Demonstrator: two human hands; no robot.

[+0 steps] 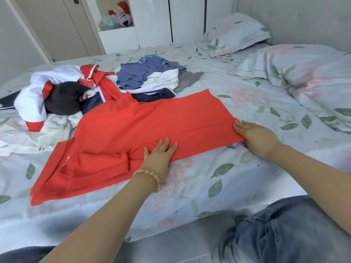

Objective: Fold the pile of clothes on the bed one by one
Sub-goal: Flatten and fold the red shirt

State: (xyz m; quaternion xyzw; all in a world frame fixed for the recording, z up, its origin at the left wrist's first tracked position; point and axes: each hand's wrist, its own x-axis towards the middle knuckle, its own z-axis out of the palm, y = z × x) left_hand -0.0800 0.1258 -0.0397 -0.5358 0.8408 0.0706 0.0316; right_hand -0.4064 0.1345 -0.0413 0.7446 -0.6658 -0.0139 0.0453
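A red shirt (144, 126) lies spread across the flowered bed sheet (209, 177), its collar end at the lower left and its hem at the right. My left hand (159, 154) presses flat on the shirt's near edge, fingers straight, beside a bunched sleeve. My right hand (254, 137) rests flat on the hem's near right corner. Behind the shirt lies the pile of unfolded clothes (91, 86): white and red garments, a dark one, blue and white ones.
Two flowered pillows (235, 33) and a rumpled duvet (307, 76) lie at the right. A white wardrobe (152, 19) with soft toys stands beyond the bed. My knees in jeans (284, 232) are at the bed's near edge.
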